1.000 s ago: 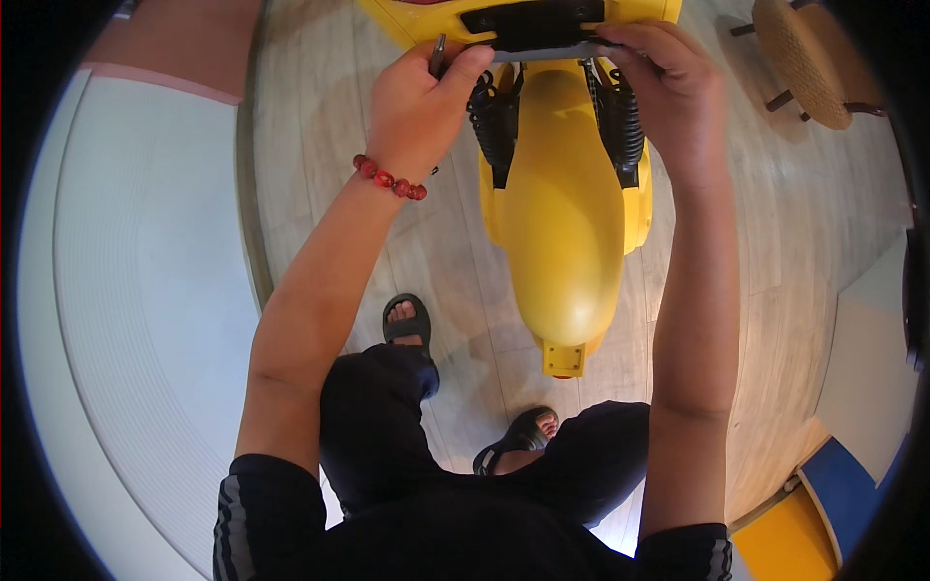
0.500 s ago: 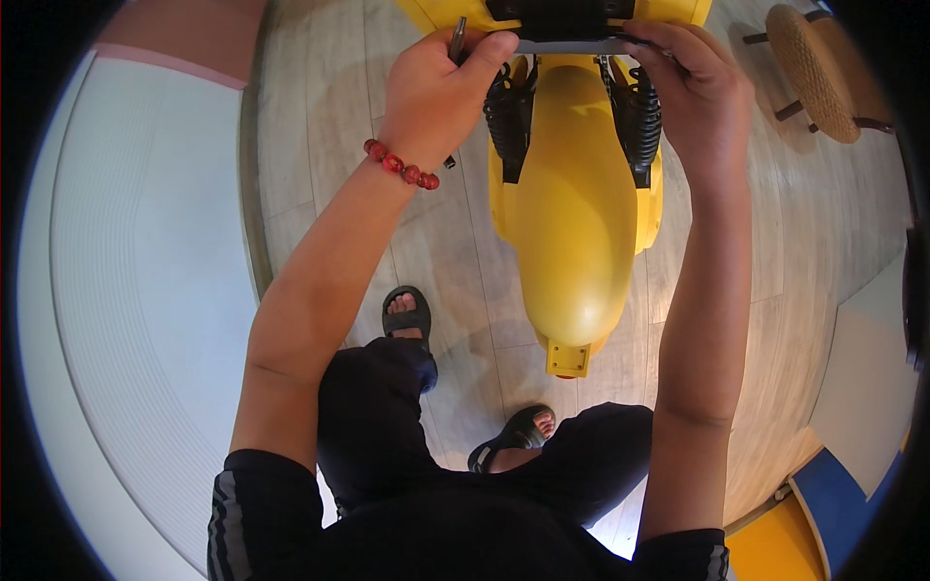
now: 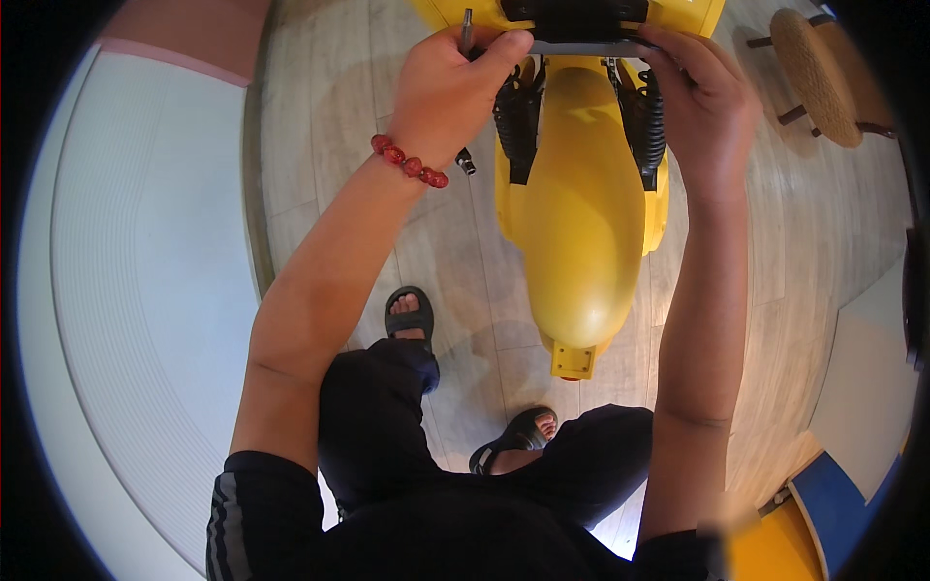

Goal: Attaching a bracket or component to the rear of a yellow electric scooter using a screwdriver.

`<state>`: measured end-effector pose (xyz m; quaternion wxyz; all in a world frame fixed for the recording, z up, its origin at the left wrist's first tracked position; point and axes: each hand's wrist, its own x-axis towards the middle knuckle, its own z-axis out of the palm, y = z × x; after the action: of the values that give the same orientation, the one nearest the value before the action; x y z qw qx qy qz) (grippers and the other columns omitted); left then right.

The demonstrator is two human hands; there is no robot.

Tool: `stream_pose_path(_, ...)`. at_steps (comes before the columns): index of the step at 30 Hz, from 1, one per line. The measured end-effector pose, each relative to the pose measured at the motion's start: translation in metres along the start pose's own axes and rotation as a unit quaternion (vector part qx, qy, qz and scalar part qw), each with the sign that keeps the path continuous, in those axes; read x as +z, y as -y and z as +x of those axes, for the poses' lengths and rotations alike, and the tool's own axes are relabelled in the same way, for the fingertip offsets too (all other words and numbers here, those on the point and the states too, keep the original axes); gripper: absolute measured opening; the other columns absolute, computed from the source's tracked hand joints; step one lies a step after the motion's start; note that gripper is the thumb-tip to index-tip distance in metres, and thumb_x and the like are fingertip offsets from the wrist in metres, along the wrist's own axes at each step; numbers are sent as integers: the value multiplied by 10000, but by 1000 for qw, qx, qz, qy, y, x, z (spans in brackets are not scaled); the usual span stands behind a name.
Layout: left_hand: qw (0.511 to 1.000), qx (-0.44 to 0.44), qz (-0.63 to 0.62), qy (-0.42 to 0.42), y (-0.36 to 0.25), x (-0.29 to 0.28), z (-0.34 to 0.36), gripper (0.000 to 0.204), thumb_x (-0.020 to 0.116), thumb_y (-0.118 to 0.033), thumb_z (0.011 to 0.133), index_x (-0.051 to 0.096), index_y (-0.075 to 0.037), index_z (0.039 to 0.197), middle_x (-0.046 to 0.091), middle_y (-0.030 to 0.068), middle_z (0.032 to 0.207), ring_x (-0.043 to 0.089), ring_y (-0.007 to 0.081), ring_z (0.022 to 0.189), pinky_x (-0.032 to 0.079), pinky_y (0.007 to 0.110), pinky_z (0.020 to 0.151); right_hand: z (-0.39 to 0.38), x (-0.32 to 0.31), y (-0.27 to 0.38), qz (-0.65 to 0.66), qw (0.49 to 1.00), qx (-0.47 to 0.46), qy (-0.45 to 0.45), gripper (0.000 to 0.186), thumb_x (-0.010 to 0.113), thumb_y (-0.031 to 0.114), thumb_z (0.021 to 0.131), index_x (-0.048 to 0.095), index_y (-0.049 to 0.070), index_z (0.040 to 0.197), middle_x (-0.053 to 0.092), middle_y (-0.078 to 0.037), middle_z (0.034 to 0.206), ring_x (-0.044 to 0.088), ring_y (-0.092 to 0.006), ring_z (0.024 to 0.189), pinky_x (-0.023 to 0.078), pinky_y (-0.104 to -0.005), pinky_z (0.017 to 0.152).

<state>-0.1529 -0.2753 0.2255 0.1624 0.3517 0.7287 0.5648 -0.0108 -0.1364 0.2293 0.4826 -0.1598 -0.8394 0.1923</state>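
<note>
Left hand, curled around a slim metal tool, and right hand pinch the grey-black strip, probably light and stiff, best gripped at its ends.

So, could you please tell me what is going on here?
A person's left hand and right hand hold a black-and-grey strip near its two ends. The left hand also grips a slim metal-tipped tool. In this view, the strip lies just beyond a long yellow fender flanked by black coil springs. Whether the strip is fastened to anything cannot be told.
</note>
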Motion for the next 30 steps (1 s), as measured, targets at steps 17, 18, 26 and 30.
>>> stream_pose_path(17,833,-146,-185,500,-35,2,-47,302,451,-100,827,534,45,1079,550,45,806,432,50,474,344,182,449,-197,-141,-101,-14,923,375,-89,125,614,-19,786,652,-4,904,624,-24,782,553,-60,692,436,-176,632)
stream_pose_path(18,784,-89,-154,595,-29,15,-52,305,468,-89,809,538,43,1074,577,70,829,481,65,490,382,190,464,-225,-153,-110,-32,917,385,-99,125,614,-19,786,652,-4,904,624,-24,782,553,-60,692,436,-176,632)
stream_pose_path(26,549,-268,-50,790,-12,131,-176,137,448,-61,845,513,-22,958,538,51,743,514,96,638,416,238,601,-461,-177,-130,-88,823,561,-31,132,659,94,762,665,26,876,615,-75,706,530,-98,612,418,-230,574)
stream_pose_path(30,553,-506,-61,659,16,178,-251,87,420,-43,830,483,-46,891,434,-4,646,396,66,506,336,218,476,-511,-168,-130,-88,806,585,-37,142,665,122,757,669,36,871,633,-90,728,564,-127,617,442,-243,597)
